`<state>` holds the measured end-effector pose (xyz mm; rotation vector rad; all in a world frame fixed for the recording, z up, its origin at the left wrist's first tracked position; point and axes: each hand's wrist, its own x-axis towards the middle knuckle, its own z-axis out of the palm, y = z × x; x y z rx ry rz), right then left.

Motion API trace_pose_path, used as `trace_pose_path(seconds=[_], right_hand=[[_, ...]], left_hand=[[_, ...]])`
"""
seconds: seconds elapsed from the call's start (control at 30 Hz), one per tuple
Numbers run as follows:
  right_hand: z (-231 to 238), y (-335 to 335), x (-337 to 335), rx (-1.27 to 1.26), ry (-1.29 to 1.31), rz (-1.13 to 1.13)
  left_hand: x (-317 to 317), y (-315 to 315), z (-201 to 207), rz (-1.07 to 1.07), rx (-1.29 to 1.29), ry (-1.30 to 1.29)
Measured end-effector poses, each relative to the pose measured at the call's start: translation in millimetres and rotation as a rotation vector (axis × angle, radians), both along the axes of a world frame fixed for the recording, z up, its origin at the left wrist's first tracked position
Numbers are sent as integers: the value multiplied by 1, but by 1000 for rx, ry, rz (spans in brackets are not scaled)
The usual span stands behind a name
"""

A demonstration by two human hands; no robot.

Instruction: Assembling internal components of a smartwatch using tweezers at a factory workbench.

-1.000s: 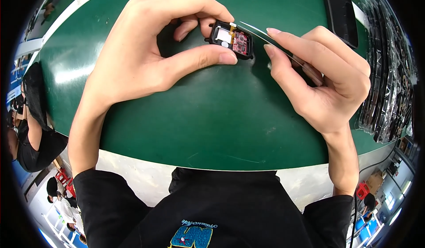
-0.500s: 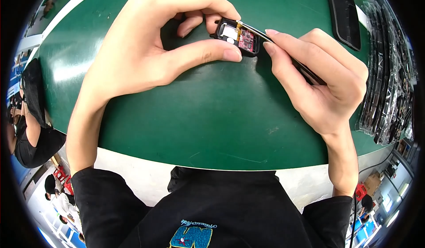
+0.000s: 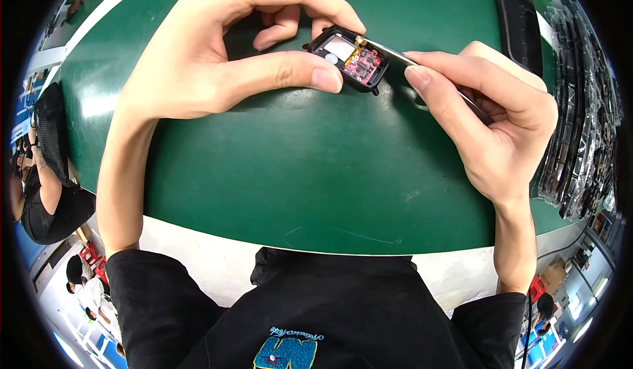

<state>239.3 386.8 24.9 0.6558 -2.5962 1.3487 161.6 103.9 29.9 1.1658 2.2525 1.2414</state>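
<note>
Between the thumb and fingers of my left hand is a small black watch-like case, tilted, its inside facing up. A red circuit board, a whitish block and a small round disc show inside it, with a bit of yellow ribbon cable at the upper edge. My right hand pinches a pair of thin dark tweezers. Their tip reaches the yellow ribbon at the case's edge; whether it grips the ribbon I cannot tell.
A black phone-like slab lies at the far right of the green table. Beside it is a stack of clear plastic trays with dark parts. Another person sits at the left edge.
The case has turned a little clockwise and shows more of its inside. My left thumb has slid back along its near side. My right hand has shifted slightly right with the tweezers.
</note>
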Motion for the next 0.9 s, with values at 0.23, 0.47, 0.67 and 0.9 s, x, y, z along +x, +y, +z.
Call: trace_pose_path(seconds=[0.23,0.47,0.67,0.9], right_hand=[[3,2,0,34,3,18],[-2,-1,0,24,-10,15],[4,4,2,46,-58,-1],[5,3,2,45,-75,17]], left_hand=[[-2,2,1,-25,0,41],[-1,1,0,-31,-29,99],[0,4,2,-26,-15,92],[0,7,3,-26,-42,108]])
